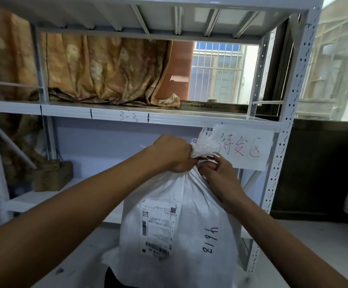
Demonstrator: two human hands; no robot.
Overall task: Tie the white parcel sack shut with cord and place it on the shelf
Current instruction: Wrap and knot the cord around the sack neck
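Two hands work on one white parcel sack (191,204), which stands upright in front of the white metal shelf rack (65,110), its frayed mouth just below the beam marked 3-3 and overlapping a paper sign (252,154) with red handwriting. Left hand (173,154): fist closed tight round the gathered neck; right hand (217,172): thumb and fingertips pinched at the same neck just beside it, though whether cord lies between them is too small to tell. Sack front carries a shipping label (158,229) and black handwritten figures; a patterned curtain (106,69) and a barred window (216,73) show behind the upper shelf.
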